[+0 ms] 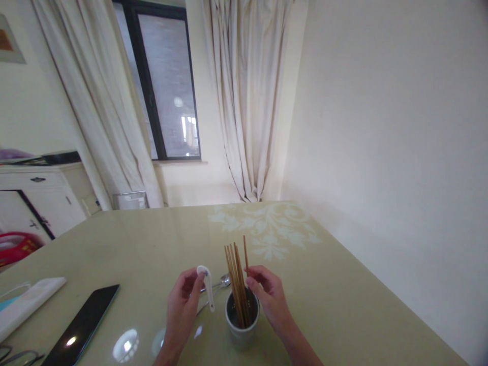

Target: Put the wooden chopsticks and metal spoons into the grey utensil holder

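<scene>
A grey cup (241,325) stands on the green table (152,239) close to me, with several brown chopsticks (237,284) upright in it. My right hand (270,297) pinches a single chopstick (245,252) at the cup's right rim. My left hand (183,305) holds a small white spoon (207,287) just left of the cup. A metal spoon (221,284) lies on the table behind the white spoon.
A dark phone (82,325) lies at the near left, beside a white folded item (28,302) and glasses (19,356). A wall runs along the table's right side. A curtained window and a white cabinet (38,198) stand beyond the far edge.
</scene>
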Tool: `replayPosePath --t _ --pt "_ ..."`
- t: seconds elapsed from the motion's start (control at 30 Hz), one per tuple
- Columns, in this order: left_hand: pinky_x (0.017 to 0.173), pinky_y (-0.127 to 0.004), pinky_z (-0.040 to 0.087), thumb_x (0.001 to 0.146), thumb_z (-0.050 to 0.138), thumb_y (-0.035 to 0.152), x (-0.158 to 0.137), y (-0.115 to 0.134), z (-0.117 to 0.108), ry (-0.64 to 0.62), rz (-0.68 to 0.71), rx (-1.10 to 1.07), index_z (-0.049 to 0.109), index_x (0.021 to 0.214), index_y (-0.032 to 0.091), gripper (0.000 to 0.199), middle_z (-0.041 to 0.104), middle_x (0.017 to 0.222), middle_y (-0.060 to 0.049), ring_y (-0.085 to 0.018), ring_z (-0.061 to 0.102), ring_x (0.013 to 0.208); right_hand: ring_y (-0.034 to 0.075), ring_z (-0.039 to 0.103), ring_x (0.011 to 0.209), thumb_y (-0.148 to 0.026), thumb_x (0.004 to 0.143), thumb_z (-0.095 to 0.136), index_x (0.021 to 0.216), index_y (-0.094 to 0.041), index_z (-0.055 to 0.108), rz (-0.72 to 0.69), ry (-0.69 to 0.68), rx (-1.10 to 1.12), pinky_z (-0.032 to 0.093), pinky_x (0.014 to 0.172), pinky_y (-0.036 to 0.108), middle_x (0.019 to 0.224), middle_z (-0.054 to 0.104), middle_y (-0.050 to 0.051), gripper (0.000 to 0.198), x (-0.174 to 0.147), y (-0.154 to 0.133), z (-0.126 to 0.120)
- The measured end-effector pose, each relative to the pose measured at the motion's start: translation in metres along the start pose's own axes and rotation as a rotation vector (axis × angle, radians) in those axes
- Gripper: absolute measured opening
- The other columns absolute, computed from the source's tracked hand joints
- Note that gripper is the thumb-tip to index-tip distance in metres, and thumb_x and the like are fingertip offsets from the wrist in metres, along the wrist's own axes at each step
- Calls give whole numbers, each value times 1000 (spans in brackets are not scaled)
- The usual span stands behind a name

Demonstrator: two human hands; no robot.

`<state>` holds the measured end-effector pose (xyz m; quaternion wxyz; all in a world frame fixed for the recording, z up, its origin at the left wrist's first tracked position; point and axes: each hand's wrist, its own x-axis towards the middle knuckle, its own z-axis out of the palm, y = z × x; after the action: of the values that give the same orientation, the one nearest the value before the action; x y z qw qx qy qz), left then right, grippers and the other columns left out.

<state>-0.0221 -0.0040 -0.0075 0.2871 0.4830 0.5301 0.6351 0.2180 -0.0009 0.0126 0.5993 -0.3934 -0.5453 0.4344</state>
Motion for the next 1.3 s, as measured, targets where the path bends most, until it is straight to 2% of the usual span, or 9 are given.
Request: replayPosePath --t 0.2,0.37,0.47,0.6,0.77,0.97,1.13,1.2,1.3 --pt "75 -30 67 85 79 63 -16 -1 7 138 53 -35 73 102 22 45 81 91 -3 -20 78 80 22 65 76 -57 86 84 97 -22 85 -23 -29 -78 54 74 34 82 75 5 37 0 7 0" --pt "82 -35 65 86 71 71 5 1 -9 172 91 154 75 104 21 54 82 100 -8 -24 78 89 23 67 80 -59 88 83 99 -21 84 14 -44 -71 55 77 35 84 76 6 40 -1 10 -1" --pt "82 -38 63 88 63 74 26 -5 -26 98 80 337 79 103 22 56 83 103 -9 -26 77 88 24 69 81 -60 88 82 98 -20 84 26 -61 -75 55 78 36 85 76 6 41 -1 11 -1" --pt "91 -42 61 94 52 62 40 -23 -39 -43 123 558 82 94 26 47 84 102 -8 -28 77 93 25 70 83 -61 89 81 95 -20 83 37 -68 -68 55 79 36 86 76 7 41 -1 11 -1" --pt "92 -37 58 96 52 46 40 -37 -35 -113 73 773 80 100 27 34 85 107 -6 -26 77 98 26 71 85 -61 90 80 94 -20 83 33 -77 -60 56 80 37 88 77 8 42 -1 10 0" --pt "90 -35 56 101 49 42 40 -40 -30 -173 29 871 78 104 26 33 83 108 -6 -26 76 99 26 71 85 -61 90 79 95 -21 84 34 -78 -26 56 79 36 88 78 8 41 0 10 0" --pt "100 -41 54 103 49 39 35 -36 -30 -143 245 918 78 110 26 32 81 116 -8 -28 71 111 25 70 85 -65 92 76 94 -20 85 30 -88 -12 54 78 34 87 78 7 45 0 8 0" --pt "97 -40 54 103 51 37 28 -33 -27 -180 353 930 79 103 28 29 80 108 -7 -28 71 104 24 69 83 -66 93 75 94 -20 85 28 -82 -8 53 76 34 85 78 7 47 0 7 0" --pt "91 -38 54 102 56 32 15 -30 -17 -298 389 978 79 91 29 26 79 97 -6 -26 71 96 24 69 81 -67 93 73 95 -19 85 36 -68 2 53 75 33 86 79 7 49 1 6 0"
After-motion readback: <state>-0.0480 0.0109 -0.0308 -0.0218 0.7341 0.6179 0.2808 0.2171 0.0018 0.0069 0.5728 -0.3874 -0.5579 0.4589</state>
